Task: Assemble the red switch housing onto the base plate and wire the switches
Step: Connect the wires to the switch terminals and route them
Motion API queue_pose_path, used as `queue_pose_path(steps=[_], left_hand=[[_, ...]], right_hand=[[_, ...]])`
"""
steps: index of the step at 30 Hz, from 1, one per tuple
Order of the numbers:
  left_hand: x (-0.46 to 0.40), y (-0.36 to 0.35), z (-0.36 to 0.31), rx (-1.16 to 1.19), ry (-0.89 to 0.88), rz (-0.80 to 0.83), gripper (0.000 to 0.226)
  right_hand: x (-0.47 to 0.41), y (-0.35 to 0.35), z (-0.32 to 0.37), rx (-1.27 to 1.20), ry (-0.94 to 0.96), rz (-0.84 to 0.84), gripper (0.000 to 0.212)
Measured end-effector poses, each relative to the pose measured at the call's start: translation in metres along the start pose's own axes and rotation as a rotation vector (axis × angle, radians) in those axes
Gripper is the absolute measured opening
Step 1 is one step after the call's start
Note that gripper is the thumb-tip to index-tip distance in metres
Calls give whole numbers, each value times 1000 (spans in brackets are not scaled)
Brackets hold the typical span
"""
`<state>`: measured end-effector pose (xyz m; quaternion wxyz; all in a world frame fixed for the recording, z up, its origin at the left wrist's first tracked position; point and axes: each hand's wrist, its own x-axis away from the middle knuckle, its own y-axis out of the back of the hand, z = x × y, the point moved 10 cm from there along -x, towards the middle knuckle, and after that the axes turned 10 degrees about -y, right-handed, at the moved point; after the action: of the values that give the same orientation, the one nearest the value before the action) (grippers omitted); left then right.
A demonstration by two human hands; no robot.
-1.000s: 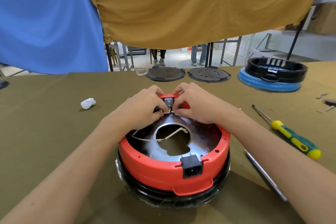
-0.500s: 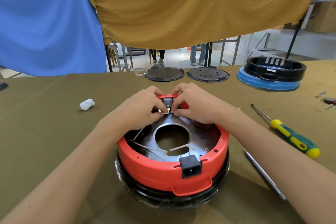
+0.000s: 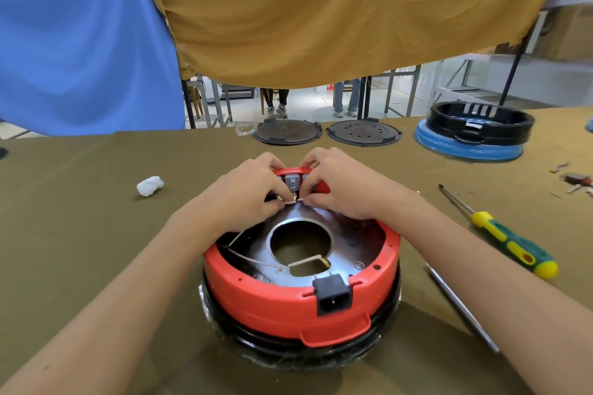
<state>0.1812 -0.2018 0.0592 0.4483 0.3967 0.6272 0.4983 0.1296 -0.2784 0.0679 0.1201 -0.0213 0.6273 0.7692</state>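
Red switch housing (image 3: 288,301) on the olive table (image 3: 80,234), left hand (image 3: 247,199) and right hand (image 3: 340,189) at its far rim, curled fingertips pinching a thin white wire (image 3: 290,201) below the grey switch (image 3: 293,183), metal base plate (image 3: 353,244) inside the housing, green-yellow screwdriver (image 3: 503,234) lying to the right

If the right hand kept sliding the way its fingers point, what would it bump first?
Probably the left hand: the right hand points leftward at it, fingertips nearly meeting over the white wire. Depth is unclear.
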Motion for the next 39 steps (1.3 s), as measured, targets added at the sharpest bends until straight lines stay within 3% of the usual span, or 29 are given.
queue_pose_path(steps=[39], left_hand=[[0, 1, -1, -23, 15, 0, 24]], right_hand=[[2, 1, 0, -3, -7, -6, 11]])
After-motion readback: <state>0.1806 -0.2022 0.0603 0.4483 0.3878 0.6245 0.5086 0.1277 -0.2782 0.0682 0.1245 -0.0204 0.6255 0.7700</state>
